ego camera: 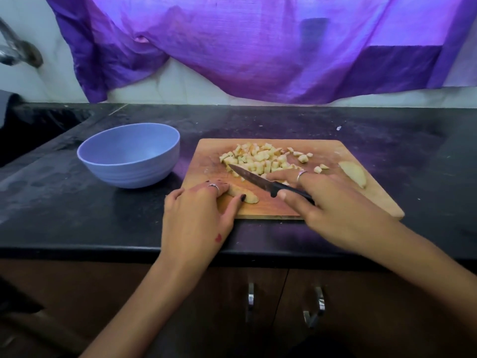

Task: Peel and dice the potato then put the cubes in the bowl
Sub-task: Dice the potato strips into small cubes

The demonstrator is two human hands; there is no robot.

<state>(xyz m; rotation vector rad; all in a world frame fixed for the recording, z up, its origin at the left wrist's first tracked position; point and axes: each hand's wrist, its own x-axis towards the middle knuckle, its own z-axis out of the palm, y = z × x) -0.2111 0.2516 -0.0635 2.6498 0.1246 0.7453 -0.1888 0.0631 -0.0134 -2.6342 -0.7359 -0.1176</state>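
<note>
Our left hand (198, 208) pins the firm, slick potato piece (245, 196) by its near-left end — right hand (333, 200) grips the knife (258, 180).

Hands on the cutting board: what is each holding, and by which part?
Right hand grips the knife by its black handle. Left hand holds a potato piece down at its left end.

One bowl (128, 155), one knife (260, 182), two potato slices (244, 195) (354, 173) (cubes uncountable).
</note>
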